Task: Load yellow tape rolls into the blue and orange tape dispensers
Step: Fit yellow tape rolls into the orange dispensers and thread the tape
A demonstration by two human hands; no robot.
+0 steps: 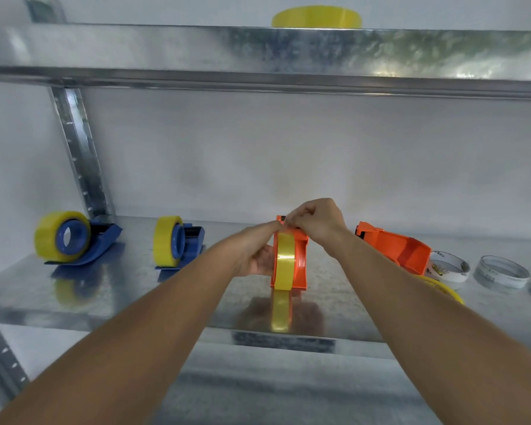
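Head view: orange dispenser [289, 259] points far, cutter away; my left hand [255, 256] steadies it, right fingers [292, 223] pinch yellow tape [284, 262] there.

metal shelf [111, 289] | two blue dispensers [74, 240] | two orange dispensers [292, 262] | empty cores [500, 271]

Both forearms bare, no sleeves, no gloves, left grip [253, 251], right grip [318, 223].

The shelf carries four tape dispensers: two blue, far-left blue dispenser [98, 240] and second blue dispenser [187, 243], and two orange, centre orange dispenser [301, 259] and right orange dispenser [402, 250]. Five yellow rolls show: left loaded roll [46, 237], second loaded roll [163, 240], centre roll [284, 262], top-shelf roll [316, 16], and lower-right roll [445, 289]. Two pale rolls sit at right: white roll [451, 268] and grey roll [500, 271].
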